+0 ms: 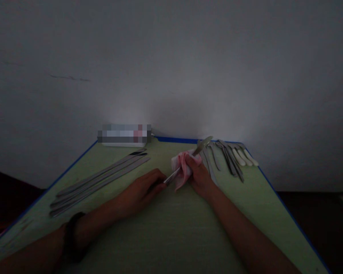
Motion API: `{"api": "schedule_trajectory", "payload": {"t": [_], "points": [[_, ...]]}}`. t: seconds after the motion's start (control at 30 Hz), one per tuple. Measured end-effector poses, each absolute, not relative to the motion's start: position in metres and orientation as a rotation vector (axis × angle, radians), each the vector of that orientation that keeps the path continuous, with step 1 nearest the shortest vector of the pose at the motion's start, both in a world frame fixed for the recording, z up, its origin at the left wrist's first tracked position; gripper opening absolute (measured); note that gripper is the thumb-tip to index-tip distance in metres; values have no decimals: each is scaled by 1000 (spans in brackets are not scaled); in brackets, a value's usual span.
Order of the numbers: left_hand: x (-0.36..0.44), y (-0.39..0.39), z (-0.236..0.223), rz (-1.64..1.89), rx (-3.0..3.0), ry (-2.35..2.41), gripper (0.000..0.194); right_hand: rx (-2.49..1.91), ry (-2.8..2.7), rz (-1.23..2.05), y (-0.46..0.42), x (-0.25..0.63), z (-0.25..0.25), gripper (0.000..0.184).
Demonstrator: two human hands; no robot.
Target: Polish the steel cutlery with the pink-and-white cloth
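A table knife (203, 145) slants across the middle of the table, its broad end pointing up and to the right. My left hand (147, 188) is closed on its lower end, with a dark band around the wrist. Farther along the knife, my right hand (199, 173) grips a pink and white cloth (183, 167) folded around it. The cloth hides the knife's middle. Just beyond my right hand lies some metal cutlery (214, 158). To the left of my left hand rest several long, flat metal pieces (100, 182), side by side; they look like knives.
The pale green table (160, 236) has a blue edge and stands against a grey wall (171, 68). A white box-like object (124, 137), partly blurred out, sits at the back left. At the back right are dark metal cutlery (230, 160) and white-handled pieces (246, 156).
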State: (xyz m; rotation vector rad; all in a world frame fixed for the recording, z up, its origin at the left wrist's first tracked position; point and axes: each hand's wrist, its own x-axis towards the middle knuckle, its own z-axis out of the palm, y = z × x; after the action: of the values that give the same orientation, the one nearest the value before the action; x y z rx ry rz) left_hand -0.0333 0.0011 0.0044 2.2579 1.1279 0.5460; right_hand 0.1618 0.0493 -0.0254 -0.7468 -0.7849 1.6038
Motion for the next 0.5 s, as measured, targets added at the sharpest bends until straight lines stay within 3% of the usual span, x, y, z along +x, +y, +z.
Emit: {"api": "schedule_trajectory", "payload": {"t": [0.3,0.5], "points": [[-33,5,1,577,2137,1301,27,-776,-1302,1610,41,168,-19,26],[-31,5,2,543,2167,1337,34,-771,-1269,1611,41,169,-22,24]]}}
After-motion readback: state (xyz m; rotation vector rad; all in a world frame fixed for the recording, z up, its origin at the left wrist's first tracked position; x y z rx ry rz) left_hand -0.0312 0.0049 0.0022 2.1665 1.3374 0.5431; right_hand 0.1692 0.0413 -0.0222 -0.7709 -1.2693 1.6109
